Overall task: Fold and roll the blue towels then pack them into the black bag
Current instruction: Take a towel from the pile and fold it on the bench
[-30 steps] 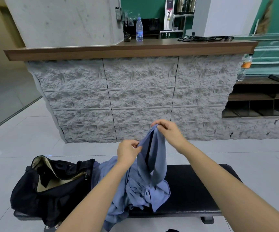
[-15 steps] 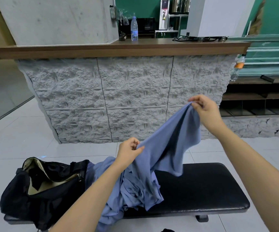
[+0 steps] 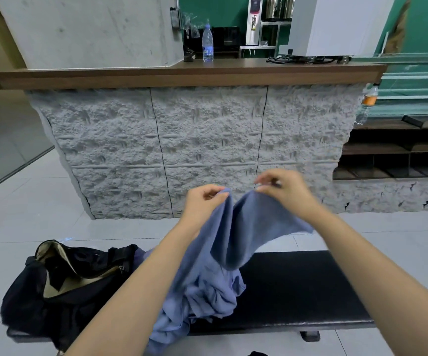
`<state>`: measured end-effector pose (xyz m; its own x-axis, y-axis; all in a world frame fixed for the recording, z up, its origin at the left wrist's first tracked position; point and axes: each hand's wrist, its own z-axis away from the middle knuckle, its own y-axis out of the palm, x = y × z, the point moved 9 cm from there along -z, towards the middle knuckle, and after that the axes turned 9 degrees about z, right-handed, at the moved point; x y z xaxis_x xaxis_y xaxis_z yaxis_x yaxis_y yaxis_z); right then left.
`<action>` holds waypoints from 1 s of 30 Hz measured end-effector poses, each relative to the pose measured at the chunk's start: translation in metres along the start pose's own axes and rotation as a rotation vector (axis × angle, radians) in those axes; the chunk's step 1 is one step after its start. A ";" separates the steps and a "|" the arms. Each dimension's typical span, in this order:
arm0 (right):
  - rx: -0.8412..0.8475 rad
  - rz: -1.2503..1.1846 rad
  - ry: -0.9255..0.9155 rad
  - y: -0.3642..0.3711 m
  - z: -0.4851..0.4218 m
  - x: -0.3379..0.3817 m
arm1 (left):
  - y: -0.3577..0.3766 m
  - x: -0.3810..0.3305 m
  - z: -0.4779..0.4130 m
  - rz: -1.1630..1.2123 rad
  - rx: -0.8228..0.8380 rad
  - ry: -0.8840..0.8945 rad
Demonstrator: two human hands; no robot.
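Bottle (image 3: pixel 207 43) on counter (image 3: pixel 156 75), bag (image 3: pixel 61 291) beside towels (image 3: pixel 207 291)

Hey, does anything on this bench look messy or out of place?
Yes. The towels lie in a crumpled heap on the bench, some spilling over its front edge beside the open bag.

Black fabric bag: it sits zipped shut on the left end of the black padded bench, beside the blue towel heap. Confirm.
Wrong: the head view shows the black fabric bag gaping open, tan lining exposed. It does sit on the left end of the black padded bench, beside the blue towel heap.
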<state>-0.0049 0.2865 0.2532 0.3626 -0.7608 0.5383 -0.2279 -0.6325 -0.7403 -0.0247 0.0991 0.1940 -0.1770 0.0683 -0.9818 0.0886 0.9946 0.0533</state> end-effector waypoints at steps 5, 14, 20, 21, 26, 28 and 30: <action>0.090 0.236 -0.047 0.045 -0.013 0.018 | 0.017 -0.014 0.002 -0.038 0.061 0.079; -0.048 0.237 0.208 0.005 -0.016 -0.036 | -0.043 0.035 0.029 -0.157 0.152 -0.170; -0.013 0.266 0.350 -0.016 0.000 -0.084 | -0.091 0.049 0.043 -0.170 0.099 -0.239; -0.002 0.249 0.374 -0.013 0.003 -0.086 | -0.094 0.049 0.041 -0.152 0.048 -0.237; -0.069 -0.205 0.577 0.015 0.014 -0.074 | -0.071 0.029 0.027 -0.153 -0.154 -0.093; -0.053 -0.520 0.668 0.039 0.016 -0.063 | -0.041 0.007 0.027 -0.211 -0.139 0.052; -0.031 -0.754 0.725 0.057 0.018 -0.050 | -0.011 -0.008 0.032 -0.297 -0.114 0.157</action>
<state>-0.0200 0.2912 0.1765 -0.2067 -0.0660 0.9762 -0.1944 -0.9750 -0.1071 0.0075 0.0855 0.1958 -0.3282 -0.2229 -0.9179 -0.0974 0.9746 -0.2018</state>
